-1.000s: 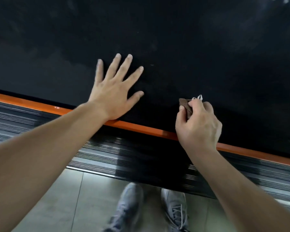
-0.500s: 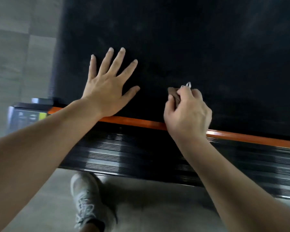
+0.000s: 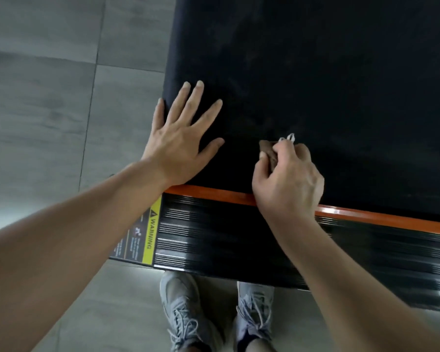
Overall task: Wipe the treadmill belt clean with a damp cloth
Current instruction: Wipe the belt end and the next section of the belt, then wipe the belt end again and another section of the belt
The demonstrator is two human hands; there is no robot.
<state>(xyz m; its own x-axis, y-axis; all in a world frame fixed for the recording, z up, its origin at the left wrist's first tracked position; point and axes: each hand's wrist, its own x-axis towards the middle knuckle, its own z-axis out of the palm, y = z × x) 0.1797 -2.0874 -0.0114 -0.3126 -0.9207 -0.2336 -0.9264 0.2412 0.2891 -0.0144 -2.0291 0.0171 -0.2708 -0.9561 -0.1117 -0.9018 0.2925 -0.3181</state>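
Observation:
The black treadmill belt [image 3: 328,85] fills the upper right of the head view, with faint dusty smears on it. My left hand [image 3: 181,138] lies flat on the belt near its end edge, fingers spread. My right hand [image 3: 287,181] grips a small brown cloth [image 3: 269,151], bunched between thumb and fingers, with a white loop sticking out at the top. The cloth presses on the belt just above the orange strip [image 3: 366,217].
A ribbed black side rail [image 3: 239,245] runs below the orange strip, with a yellow WARNING label [image 3: 151,229] at its left end. Grey floor tiles [image 3: 48,110] lie to the left. My two grey sneakers [image 3: 188,313] stand against the rail.
The view has shifted toward the belt's end, so floor and warning label now show. Both hands have moved along the belt that way; my feet have stepped sideways.

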